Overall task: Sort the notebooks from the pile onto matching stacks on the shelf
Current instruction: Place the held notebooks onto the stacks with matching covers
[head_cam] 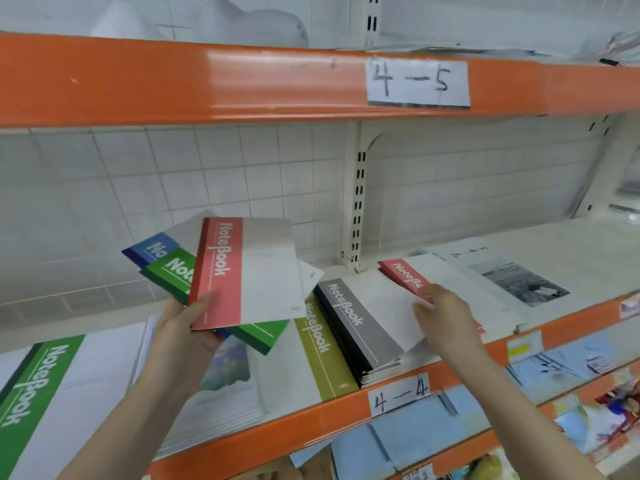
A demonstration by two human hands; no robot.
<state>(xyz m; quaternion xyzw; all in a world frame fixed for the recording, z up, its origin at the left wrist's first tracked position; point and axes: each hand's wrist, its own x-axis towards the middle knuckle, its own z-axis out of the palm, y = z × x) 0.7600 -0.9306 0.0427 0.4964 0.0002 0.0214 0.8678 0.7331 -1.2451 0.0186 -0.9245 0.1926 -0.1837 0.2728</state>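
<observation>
Left hand gripping fanned pile (red on top) above shelf; right hand, fingers relaxed, touching red stack. Risk: loose fan slipping, scattering onto wrong stacks.

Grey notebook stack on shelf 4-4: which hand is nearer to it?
Right. The right hand rests at the grey notebook stack's right edge, touching the red notebook stack beside it. The left hand is off to the left, holding the fanned notebooks.
</observation>
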